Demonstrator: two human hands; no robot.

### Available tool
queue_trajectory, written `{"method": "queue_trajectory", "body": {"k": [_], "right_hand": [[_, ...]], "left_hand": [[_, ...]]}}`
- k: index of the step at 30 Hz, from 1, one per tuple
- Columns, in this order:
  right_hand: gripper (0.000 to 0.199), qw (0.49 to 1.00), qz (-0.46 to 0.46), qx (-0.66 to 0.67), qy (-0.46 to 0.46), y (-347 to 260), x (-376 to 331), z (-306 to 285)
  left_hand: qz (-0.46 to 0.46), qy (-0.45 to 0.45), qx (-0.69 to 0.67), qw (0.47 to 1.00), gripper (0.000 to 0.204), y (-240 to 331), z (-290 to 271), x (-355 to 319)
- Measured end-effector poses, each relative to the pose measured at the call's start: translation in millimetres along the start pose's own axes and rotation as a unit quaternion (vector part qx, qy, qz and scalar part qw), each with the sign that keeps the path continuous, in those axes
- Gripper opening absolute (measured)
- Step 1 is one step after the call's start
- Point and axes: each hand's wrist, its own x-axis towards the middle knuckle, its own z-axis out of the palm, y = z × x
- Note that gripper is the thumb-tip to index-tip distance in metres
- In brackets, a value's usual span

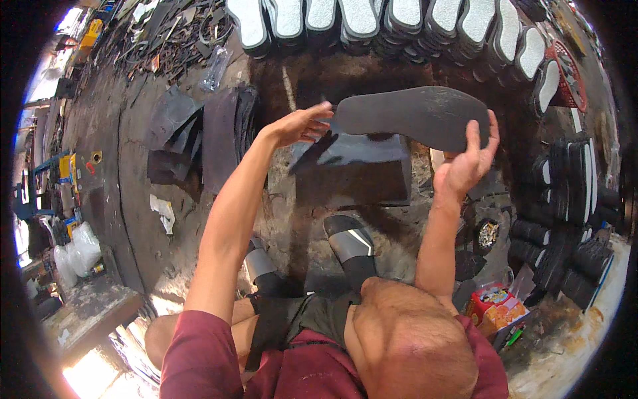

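A dark grey shoe sole (405, 116) is held up level in front of me, its wide end to the right. My right hand (465, 159) grips that wide end, fingers at its edge. At the narrow left end, my left hand (302, 125) is open with its fingers stretched toward the sole; whether the fingertips touch it I cannot tell. Below the sole, a dark flat sheet (352, 179) lies on the floor, with a shiny bluish part along its far side.
Stacks of soles with white speckled tops (359, 16) line the far side. Dark sheets (226, 133) are piled left, beyond them black scraps (159, 40). More soles (571, 179) stand right, near a red basket (565, 73), a bowl of cigarette butts (487, 234) and a red box (495, 302).
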Motion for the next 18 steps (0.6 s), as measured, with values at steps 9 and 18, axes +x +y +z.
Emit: {"method": "queue_trajectory", "body": {"k": [9,18], "right_hand": [[0.05,0.943,0.222,-0.225,-0.099,108,-24,-65],[0.055,0.899,0.205,-0.346,-0.177,148,-26,-107]], "left_hand": [[0.102,0.36,-0.217,0.902,0.054,-109,57,-74],[0.103,0.491,-0.003,0.865,0.039,-139,76,-66]]}}
